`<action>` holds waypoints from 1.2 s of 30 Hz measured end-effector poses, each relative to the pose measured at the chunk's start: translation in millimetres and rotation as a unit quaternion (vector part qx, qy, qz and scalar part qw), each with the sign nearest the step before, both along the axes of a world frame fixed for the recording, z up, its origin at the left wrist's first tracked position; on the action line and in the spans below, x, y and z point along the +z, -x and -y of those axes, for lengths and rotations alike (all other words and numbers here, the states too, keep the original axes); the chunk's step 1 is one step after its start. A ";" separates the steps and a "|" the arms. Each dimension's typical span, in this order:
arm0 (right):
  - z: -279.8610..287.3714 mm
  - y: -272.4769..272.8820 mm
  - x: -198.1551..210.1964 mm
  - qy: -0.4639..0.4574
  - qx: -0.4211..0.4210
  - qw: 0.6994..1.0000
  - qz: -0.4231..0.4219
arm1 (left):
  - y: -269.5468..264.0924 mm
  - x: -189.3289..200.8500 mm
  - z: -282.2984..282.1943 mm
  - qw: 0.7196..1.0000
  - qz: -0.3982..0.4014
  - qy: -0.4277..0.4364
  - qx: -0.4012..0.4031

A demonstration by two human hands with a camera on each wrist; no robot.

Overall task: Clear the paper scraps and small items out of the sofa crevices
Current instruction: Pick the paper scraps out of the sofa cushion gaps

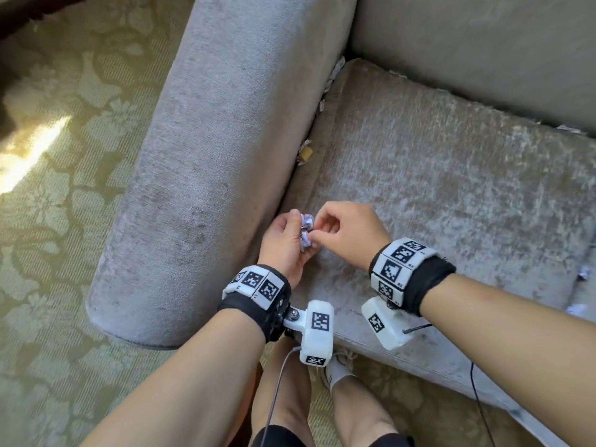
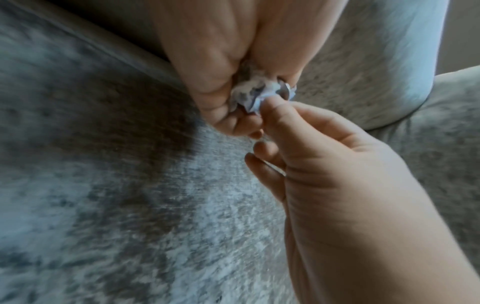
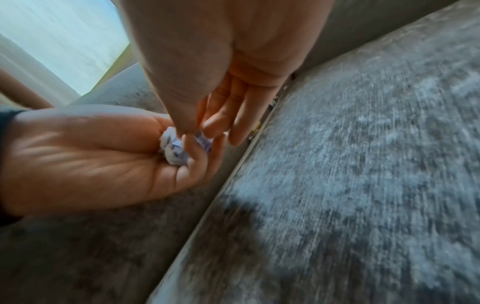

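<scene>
My left hand [image 1: 295, 232] hovers over the front left corner of the seat cushion [image 1: 435, 188], close to the armrest [image 1: 209, 150], and cups a crumpled wad of white and purple paper scraps [image 1: 306, 232]. My right hand [image 1: 317, 233] meets it from the right, thumb and forefinger pinching at the wad. In the left wrist view the wad [image 2: 255, 93] sits between the left hand [image 2: 221, 96] and the right hand [image 2: 271, 109]; something small and silvery shows at its edge. From the right wrist the right hand [image 3: 191, 131] pinches down onto the wad [image 3: 176, 149] in the left hand [image 3: 200, 158].
More scraps [image 1: 329, 87] and a small tan item [image 1: 305, 154] stick out of the crevice between armrest and cushion. Other scraps [image 1: 567, 129] lie along the backrest crevice, and some [image 1: 577, 308] at the cushion's right edge. Patterned carpet [image 1: 64, 221] lies left of the sofa.
</scene>
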State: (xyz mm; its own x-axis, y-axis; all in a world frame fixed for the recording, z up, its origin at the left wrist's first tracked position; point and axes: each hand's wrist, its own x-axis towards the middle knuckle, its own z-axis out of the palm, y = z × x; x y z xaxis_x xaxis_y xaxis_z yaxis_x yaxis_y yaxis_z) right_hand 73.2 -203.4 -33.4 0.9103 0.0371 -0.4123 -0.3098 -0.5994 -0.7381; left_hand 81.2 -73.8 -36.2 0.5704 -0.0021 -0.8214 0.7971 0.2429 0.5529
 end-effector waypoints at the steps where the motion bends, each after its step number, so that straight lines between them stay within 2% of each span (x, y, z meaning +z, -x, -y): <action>1: -1.7 0.8 1.1 0.007 0.017 1.000 -0.003 | -1.3 1.0 1.2 1.000 0.005 -0.002 -0.011; 6: -8.9 2.3 7.2 0.055 0.044 0.997 -0.004 | -6.7 5.4 1.3 0.999 0.003 -0.010 -0.040; 10: -17.6 -2.4 12.4 0.031 -0.037 0.998 -0.046 | -12.5 4.3 -1.4 0.998 0.002 -0.008 -0.057; 15: -22.9 -13.0 10.8 0.034 -0.088 0.992 -0.088 | -22.4 2.9 -6.6 0.998 -0.002 0.032 -0.053; 19: -22.4 -24.7 10.9 0.015 -0.203 0.973 -0.110 | -30.0 9.1 -4.6 0.996 -0.026 0.043 -0.075; 20: -20.1 -29.4 12.3 -0.015 -0.242 0.963 -0.114 | -32.7 10.8 -3.5 0.996 -0.036 0.040 -0.071; 22: -13.5 -39.1 15.6 -0.135 -0.312 0.930 -0.139 | -37.7 11.6 -3.6 0.996 -0.044 0.029 -0.070; 24: -5.7 -49.7 19.0 -0.258 -0.333 0.895 -0.149 | -40.4 10.2 -4.2 0.996 -0.050 0.027 -0.074; 27: 1.3 -67.1 20.5 -0.350 -0.328 0.865 -0.146 | -39.9 6.4 -2.0 0.995 -0.054 0.045 -0.068; 28: 1.6 -72.9 18.3 -0.346 -0.328 0.866 -0.153 | -39.9 5.3 -0.8 0.995 -0.055 0.048 -0.063; 29: 2.1 -79.2 13.9 -0.302 -0.313 0.886 -0.159 | -40.4 4.4 0.4 0.995 -0.057 0.049 -0.059; 31: 4.2 -92.5 2.9 -0.122 -0.224 0.955 -0.153 | -42.0 2.0 2.3 0.996 -0.068 0.043 -0.044; 32: 5.2 -98.0 -2.5 -0.027 -0.168 0.975 -0.142 | -43.4 0.8 3.6 0.996 -0.076 0.034 -0.038; 33: 6.2 -102.1 -8.5 0.032 -0.130 0.982 -0.132 | -44.4 -1.0 4.6 0.996 -0.083 0.023 -0.034; 36: 8.1 -112.4 -19.8 0.087 -0.103 0.982 -0.131 | -41.5 -6.5 4.8 0.995 -0.099 0.001 -0.014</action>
